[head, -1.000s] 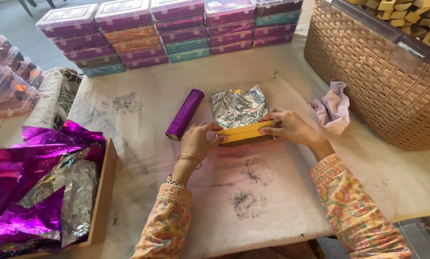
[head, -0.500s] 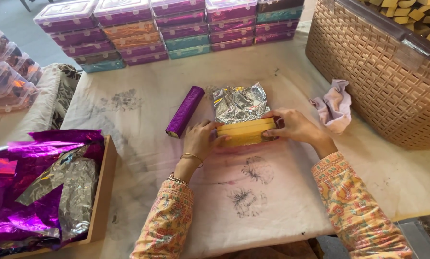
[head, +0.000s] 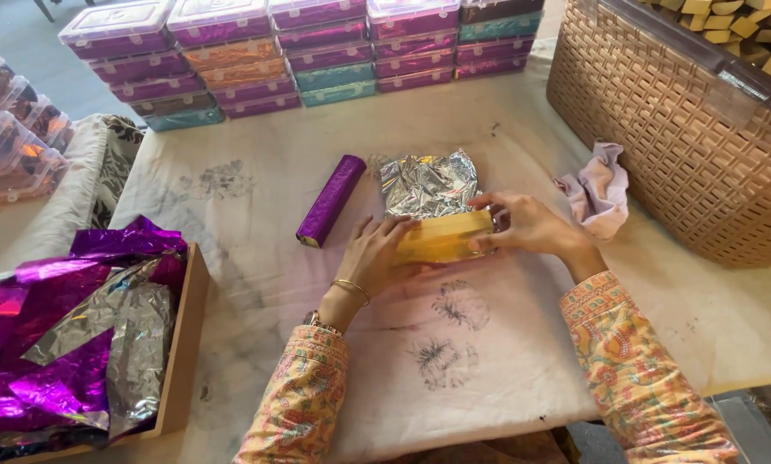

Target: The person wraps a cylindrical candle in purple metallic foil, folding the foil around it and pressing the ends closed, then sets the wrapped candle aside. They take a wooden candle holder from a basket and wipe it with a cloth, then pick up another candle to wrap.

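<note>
A yellow bar-shaped block [head: 444,237] lies on the near edge of a crinkled silver foil sheet [head: 427,183] on the cloth-covered table. My left hand [head: 375,258] grips the block's left end, fingers spread over it. My right hand [head: 532,225] holds the right end, fingers curled around the foil's edge there. A finished bar wrapped in purple foil [head: 331,199] lies just left of the sheet, apart from both hands.
A wooden tray [head: 182,344] of loose purple and silver foil sits at the near left. Stacked lidded boxes [head: 299,51] line the far edge. A woven brown basket [head: 686,137] stands at right, with a pale crumpled cloth [head: 602,189] beside it.
The yellow block has tipped over toward me on the foil's near edge. My left hand has slid further over its left end; my right hand stays at the right end.
</note>
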